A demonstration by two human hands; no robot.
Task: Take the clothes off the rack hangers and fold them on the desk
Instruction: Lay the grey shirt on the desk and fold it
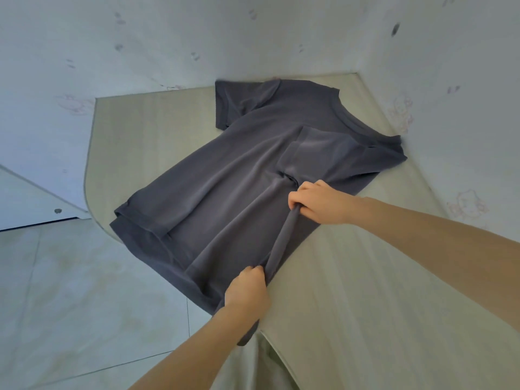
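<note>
The left hand was curled tight round the near end of a raised fold in a dark grey T-shirt, down by the hem, its forearm coming up from below over the desk's rounded edge. The right hand pinched the same ridge of cloth farther up, fingers bunched, its arm stretched in from the right across the bare tabletop. Between the two fists the fold ran taut. The shirt itself lay spread flat on the pale green desk, neck towards the corner, one sleeve already turned inward, its hem spilling over the desk edge. Pale walls marked with small smudges closed in behind and to the right; a tiled floor showed at the left.
</note>
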